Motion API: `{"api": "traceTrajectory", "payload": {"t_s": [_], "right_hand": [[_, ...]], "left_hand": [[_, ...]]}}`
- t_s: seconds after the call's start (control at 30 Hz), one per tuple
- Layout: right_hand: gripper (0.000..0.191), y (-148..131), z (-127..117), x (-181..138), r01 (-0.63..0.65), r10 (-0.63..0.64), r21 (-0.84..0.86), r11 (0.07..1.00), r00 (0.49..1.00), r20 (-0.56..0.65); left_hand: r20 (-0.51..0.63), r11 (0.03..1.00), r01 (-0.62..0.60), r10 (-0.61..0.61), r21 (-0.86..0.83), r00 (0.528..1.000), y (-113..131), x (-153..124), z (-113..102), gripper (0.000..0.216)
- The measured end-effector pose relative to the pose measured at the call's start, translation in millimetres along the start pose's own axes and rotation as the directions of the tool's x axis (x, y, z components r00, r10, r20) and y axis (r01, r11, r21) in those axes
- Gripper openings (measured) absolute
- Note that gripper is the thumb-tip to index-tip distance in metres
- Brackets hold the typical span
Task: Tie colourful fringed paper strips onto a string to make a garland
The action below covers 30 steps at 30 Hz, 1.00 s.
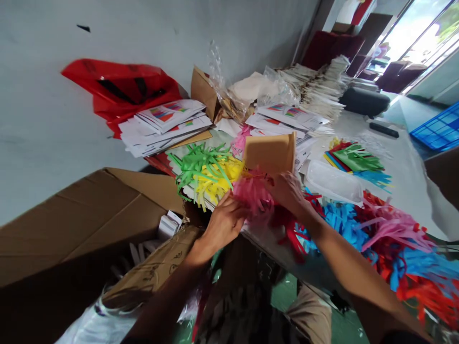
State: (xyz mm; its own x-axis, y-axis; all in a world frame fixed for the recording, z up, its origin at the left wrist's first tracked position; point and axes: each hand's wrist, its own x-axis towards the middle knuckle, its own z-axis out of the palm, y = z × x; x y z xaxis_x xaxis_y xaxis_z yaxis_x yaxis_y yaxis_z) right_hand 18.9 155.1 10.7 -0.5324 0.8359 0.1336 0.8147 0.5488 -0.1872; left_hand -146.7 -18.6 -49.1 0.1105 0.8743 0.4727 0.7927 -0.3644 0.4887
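Observation:
A bunch of pink fringed paper strips (255,197), blurred in part, is between my two hands at the table's near edge. My left hand (226,219) is closed, its fingertips gripping the left side of the bunch. My right hand (287,191) pinches its upper right end; the exact hold of the fingertips is partly hidden. Left of the pink strips lie yellow strips (219,177) and green strips (199,162). Just behind my hands stands a tan padded envelope (270,152). Beneath and beyond my right forearm are red strips (296,239) and blue strips (342,222).
Printed sheets (168,119) and a red plastic bag (122,91) sit against the wall. A large open cardboard box (75,215) stands at left. Stacked papers (319,88), a clear plastic tray (333,181) and flat coloured bundles (358,160) are on the right.

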Motion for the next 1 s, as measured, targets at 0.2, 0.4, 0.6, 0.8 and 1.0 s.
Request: {"api": "traceTrajectory", "payload": {"t_s": [0.2,0.4,0.6,0.8,1.0], "right_hand": [[0.019,-2.8,7.2,15.3,-0.005,0.003,0.108,0.994,1.0,0.021],[0.015,7.6,-24.3,-13.6,0.242,-0.209,0.197,0.95,0.962,-0.175],[0.021,18.0,-17.1,-22.3,0.286,-0.189,0.335,0.898,0.937,-0.292],[0.019,23.5,-8.7,-19.1,0.256,-0.159,0.343,0.904,0.945,-0.285],[0.026,19.2,-16.8,-24.6,0.316,-0.216,0.315,0.895,0.924,-0.316]], "left_hand": [[-0.156,0.98,0.013,-0.045,-0.2,0.987,9.2,-9.8,-14.0,0.01],[-0.407,0.994,0.071,-0.099,-0.082,0.908,1.0,42.9,-41.8,0.007],[-0.133,0.969,0.212,-0.195,0.129,0.972,-16.6,74.0,-30.3,0.007],[-0.2,0.982,0.15,-0.125,0.113,0.972,-23.9,73.9,-27.4,0.006],[-0.135,0.999,0.051,-0.049,0.017,0.99,-25.8,86.4,-41.4,0.019]]}}
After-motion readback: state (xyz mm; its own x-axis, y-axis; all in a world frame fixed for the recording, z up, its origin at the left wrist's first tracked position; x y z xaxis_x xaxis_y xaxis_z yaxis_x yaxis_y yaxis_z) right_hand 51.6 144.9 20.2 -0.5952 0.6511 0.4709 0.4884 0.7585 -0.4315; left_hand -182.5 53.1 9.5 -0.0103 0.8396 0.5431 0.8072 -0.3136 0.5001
